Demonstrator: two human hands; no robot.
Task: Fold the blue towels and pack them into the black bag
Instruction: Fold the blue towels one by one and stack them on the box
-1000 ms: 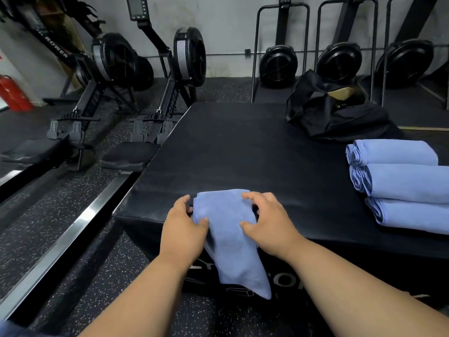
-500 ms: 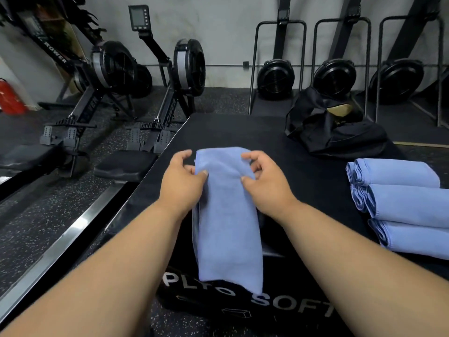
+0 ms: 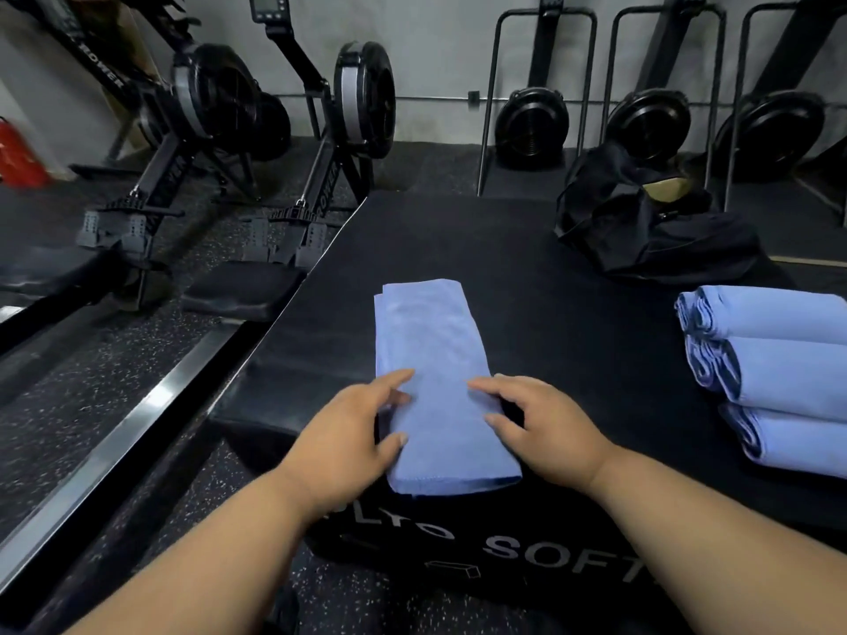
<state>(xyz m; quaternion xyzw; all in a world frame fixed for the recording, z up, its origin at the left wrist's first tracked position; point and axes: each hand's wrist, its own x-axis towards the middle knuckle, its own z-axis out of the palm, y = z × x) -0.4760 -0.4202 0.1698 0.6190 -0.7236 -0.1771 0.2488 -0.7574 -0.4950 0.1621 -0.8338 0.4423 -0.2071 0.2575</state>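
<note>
A blue towel point(image 3: 431, 359), folded into a long strip, lies flat on the black padded box point(image 3: 573, 323), its near end at the box's front edge. My left hand point(image 3: 353, 437) rests on the strip's left near side with relaxed fingers. My right hand point(image 3: 541, 423) touches the right near side, fingers loosely spread. Neither hand grips the cloth. Three rolled blue towels point(image 3: 779, 373) lie side by side at the right edge. The black bag point(image 3: 651, 226) sits open and slumped at the box's far right corner.
Rowing machines point(image 3: 220, 144) stand on the speckled floor to the left, with a metal rail point(image 3: 114, 442) along the box's left side. More rowers point(image 3: 531, 121) are stored upright against the back wall. A red object point(image 3: 18, 158) is at the far left.
The towel strip was pulled up onto the box and laid out flat. Both hands let go of its far end and slid back to the near end.
</note>
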